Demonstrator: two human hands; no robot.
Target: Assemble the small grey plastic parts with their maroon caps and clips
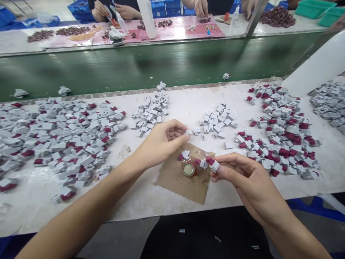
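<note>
Between thumb and fingers, my left hand (164, 144) pinches a small grey plastic piece (188, 133) above the far edge of a brown card (178, 183). My right hand (239, 172) grips a grey and maroon plastic part (212, 163) over the card's right side. On the card lie a round red-rimmed cap (189, 168) with a pale inside, a second grey and maroon part (201, 163) touching or close to the held one, and another such part (184, 155) behind the cap.
Loose grey pieces lie in a right pile (218, 120) and a left pile (151, 111). Grey and maroon parts are heaped at left (67, 133) and right (283, 133). A white tube (318, 68) slants at right. Beyond the green belt (134, 66), co-workers' hands (201, 8) handle small dark parts.
</note>
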